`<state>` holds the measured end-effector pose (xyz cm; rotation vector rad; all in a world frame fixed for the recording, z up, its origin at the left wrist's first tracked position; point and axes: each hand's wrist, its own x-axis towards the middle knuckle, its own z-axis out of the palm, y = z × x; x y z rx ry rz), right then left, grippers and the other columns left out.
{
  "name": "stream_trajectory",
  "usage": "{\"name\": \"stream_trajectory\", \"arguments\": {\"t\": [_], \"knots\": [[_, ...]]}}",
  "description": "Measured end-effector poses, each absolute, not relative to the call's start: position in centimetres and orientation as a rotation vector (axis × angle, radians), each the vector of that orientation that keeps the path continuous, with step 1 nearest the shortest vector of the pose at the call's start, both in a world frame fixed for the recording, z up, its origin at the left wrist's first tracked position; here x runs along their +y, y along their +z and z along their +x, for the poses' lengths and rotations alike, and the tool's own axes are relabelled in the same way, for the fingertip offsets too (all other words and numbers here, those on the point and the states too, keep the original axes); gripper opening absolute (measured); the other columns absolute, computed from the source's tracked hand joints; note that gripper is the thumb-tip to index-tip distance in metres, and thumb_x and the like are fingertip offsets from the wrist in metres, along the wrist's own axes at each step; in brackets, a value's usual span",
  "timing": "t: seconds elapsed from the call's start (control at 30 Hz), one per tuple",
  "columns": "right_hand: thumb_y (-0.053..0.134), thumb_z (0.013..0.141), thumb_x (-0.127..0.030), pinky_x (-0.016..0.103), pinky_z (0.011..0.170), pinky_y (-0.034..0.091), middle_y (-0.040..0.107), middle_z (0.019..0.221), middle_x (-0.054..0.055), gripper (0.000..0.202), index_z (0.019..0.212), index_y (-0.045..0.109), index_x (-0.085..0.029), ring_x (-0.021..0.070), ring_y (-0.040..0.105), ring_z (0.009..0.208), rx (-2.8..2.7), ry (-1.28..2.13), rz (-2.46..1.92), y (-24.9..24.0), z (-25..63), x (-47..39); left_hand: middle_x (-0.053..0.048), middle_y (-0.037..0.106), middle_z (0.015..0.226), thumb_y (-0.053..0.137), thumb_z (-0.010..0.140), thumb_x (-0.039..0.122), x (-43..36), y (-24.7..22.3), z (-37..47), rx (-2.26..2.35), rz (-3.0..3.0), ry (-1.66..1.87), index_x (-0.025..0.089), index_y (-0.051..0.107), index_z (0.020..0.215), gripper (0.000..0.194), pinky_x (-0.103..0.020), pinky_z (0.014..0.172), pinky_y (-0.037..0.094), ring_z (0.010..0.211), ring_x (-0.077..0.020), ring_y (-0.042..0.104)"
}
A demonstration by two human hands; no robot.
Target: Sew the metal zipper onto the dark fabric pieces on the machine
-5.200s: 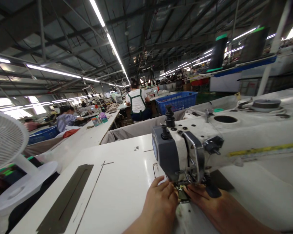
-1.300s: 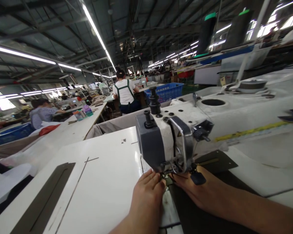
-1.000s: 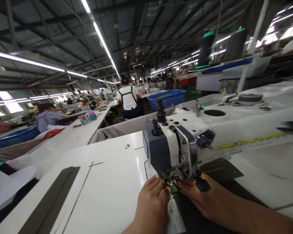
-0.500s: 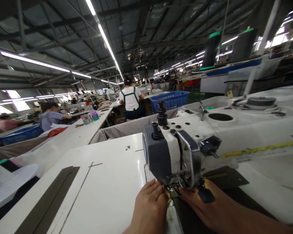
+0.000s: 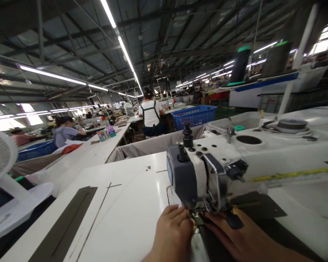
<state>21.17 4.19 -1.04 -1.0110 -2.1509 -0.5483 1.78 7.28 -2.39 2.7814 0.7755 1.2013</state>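
Left hand point(image 5: 172, 233), lower centre, palm down, fingers point(image 5: 177, 213) extended and loosely together, tips pressing flat on the bed just left of the presser foot point(image 5: 199, 217); grasping nothing; right hand point(image 5: 242, 240), lower right, laid flat on dark fabric point(image 5: 213, 249), fingers stretched toward the foot from the right, tips just beside it, pressing rather than pinching; dark fabric, lying under the right hand and running up beneath the foot, its far edge hidden by the machine head; sewing machine point(image 5: 205, 171), white body with grey face plate, standing directly above both hands, arm extending to the right, yellow measuring tape point(image 5: 292, 173) stuck along its side; white table point(image 5: 125, 203), carrying the machine, with a long dark strip point(image 5: 68, 225) inset at left; white fan point(image 5: 1, 160), left edge, partly cut off; blue basket point(image 5: 195, 115), well behind the machine; seated person in white top with green straps point(image 5: 151, 114), back turned, beside the basket; person in striped top point(image 5: 64, 131), far left; thread cones point(image 5: 240, 65), upper right.
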Motion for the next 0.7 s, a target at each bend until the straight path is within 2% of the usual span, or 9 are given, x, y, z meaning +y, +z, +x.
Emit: {"name": "stream_trajectory", "arguments": {"t": [0.07,0.13,0.2,0.3,0.4,0.5,0.53,0.6,0.7], "knots": [[0.036,0.093,-0.04,0.041,0.075,0.049,0.066,0.09,0.011,0.037,0.093,0.064,-0.015,0.0247,0.061,0.084,-2.133,-0.726,-1.171,-2.2,22.1,3.9,-0.001,0.066,0.075,0.043,0.087,0.013,6.8,-1.7,1.4,0.877,2.689,1.114,0.019,0.057,0.075,0.02,-0.033,0.076,0.046,0.073,-0.0165,0.063],[0.041,0.086,-0.057,0.052,0.076,0.047,0.064,0.099,0.018,0.053,0.096,0.064,-0.01,0.0334,0.059,0.092,-2.119,-0.89,-1.306,-3.4,22.9,2.9,-0.002,0.066,0.08,0.042,0.085,0.009,5.8,-0.9,1.2,1.037,2.598,0.986,0.019,0.059,0.082,0.021,-0.036,0.077,0.045,0.076,-0.0182,0.062],[0.04,0.082,-0.063,0.056,0.077,0.046,0.059,0.111,0.023,0.066,0.104,0.061,-0.004,0.0383,0.055,0.101,-2.1,-1.009,-1.361,-4.2,23.2,1.0,-0.006,0.065,0.093,0.046,0.083,0.009,4.3,-0.3,1.6,1.156,2.537,0.855,0.017,0.058,0.098,0.022,-0.039,0.08,0.045,0.087,-0.0219,0.059],[0.036,0.087,-0.053,0.048,0.078,0.048,0.051,0.124,0.022,0.063,0.118,0.05,0.001,0.0345,0.049,0.111,-2.13,-1.018,-1.364,-4.2,23.0,-2.6,-0.01,0.057,0.111,0.065,0.074,0.013,1.5,0.1,2.5,1.198,2.505,0.713,0.016,0.055,0.11,0.037,-0.043,0.089,0.042,0.102,-0.0267,0.051],[0.028,0.092,-0.038,0.046,0.081,0.047,0.049,0.126,0.021,0.053,0.124,0.044,0.001,0.0311,0.046,0.115,-2.072,-0.911,-1.445,-3.5,24.3,-5.5,-0.008,0.053,0.11,0.075,0.066,0.013,-0.9,0.3,3.0,1.229,2.45,0.657,0.018,0.059,0.095,0.033,-0.044,0.088,0.04,0.102,-0.027,0.047],[0.023,0.09,-0.054,0.055,0.071,0.045,0.059,0.105,0.022,0.062,0.106,0.056,-0.004,0.0386,0.054,0.097,-1.873,-0.689,-1.734,-3.0,27.5,-6.9,-0.005,0.053,0.1,0.073,0.064,0.007,-2.4,0.5,2.5,1.283,2.317,0.678,0.018,0.057,0.084,0.027,-0.039,0.083,0.039,0.095,-0.024,0.047],[0.025,0.087,-0.062,0.053,0.065,0.046,0.061,0.092,0.018,0.064,0.092,0.06,-0.01,0.0369,0.057,0.085,-1.829,-0.542,-1.806,-2.8,28.6,-7.3,-0.003,0.054,0.095,0.07,0.065,0.005,-2.7,0.6,2.3,1.3,2.252,0.678,0.017,0.056,0.081,0.025,-0.036,0.08,0.039,0.091,-0.0223,0.048],[0.032,0.081,-0.07,0.042,0.056,0.046,0.058,0.067,0.008,0.058,0.067,0.055,-0.018,0.0272,0.056,0.064,-1.758,-0.164,-1.871,-2.3,29.9,-7.9,0.0,0.054,0.083,0.064,0.068,0.005,-3.4,1.0,1.7,1.33,2.09,0.658,0.017,0.052,0.076,0.019,-0.029,0.071,0.038,0.079,-0.018,0.049],[0.043,0.079,-0.064,0.028,0.05,0.045,0.053,0.057,0.001,0.047,0.062,0.049,-0.021,0.0173,0.053,0.053,-1.669,0.344,-1.765,-1.0,29.8,-8.8,0.004,0.049,0.065,0.058,0.073,0.013,-4.5,1.6,0.7,1.305,1.837,0.684,0.017,0.047,0.072,0.011,-0.023,0.059,0.031,0.062,-0.0128,0.044]]}}
